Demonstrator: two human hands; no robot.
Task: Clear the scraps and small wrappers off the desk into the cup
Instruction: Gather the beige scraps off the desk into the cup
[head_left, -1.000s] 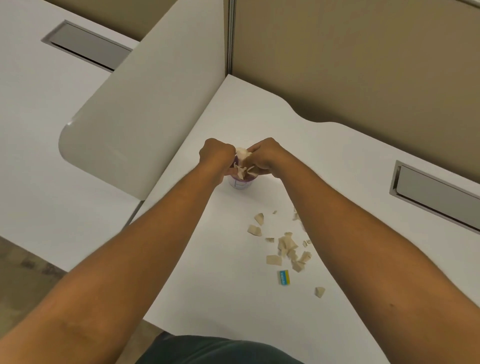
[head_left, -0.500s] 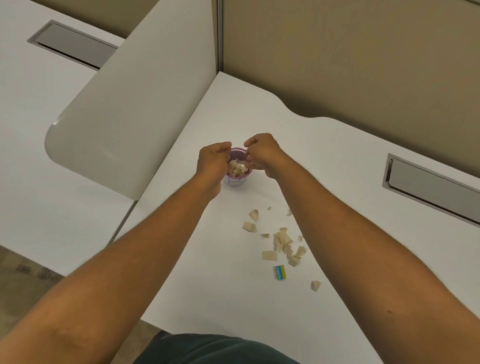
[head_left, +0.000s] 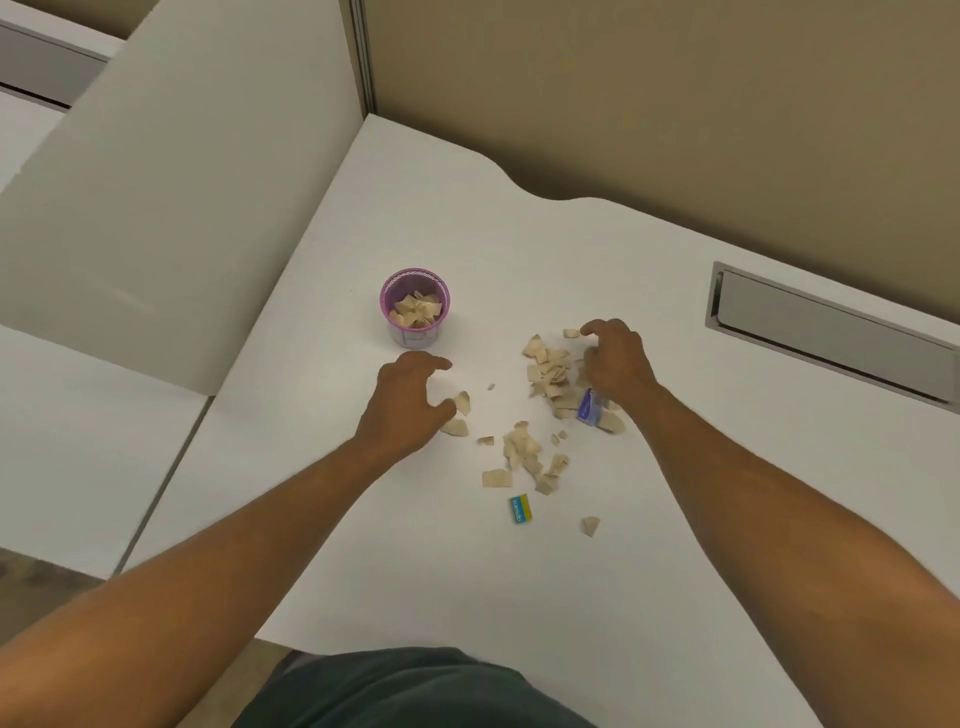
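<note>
Both hands have left the cup and come down among the scraps. On the white table (head_left: 519, 597), the left hand (head_left: 408, 402) and right hand (head_left: 615, 364) curl loosely open, holding nothing. The purple cup (head_left: 414, 305), part full, stands toward the back left corner; scraps (head_left: 524, 447) lie between the hands, a blue-yellow wrapper (head_left: 520, 508) nearer the front edge.

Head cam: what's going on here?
A person is clearing torn paper scraps off a white desk into a small purple cup, which already holds a layer of scraps. Both hands are down at the desk with fingers curled and open: the left hand by two scraps, the right hand raking a bigger pile beside a blue wrapper. More scraps and a blue-and-yellow wrapper lie nearer the person.
</note>
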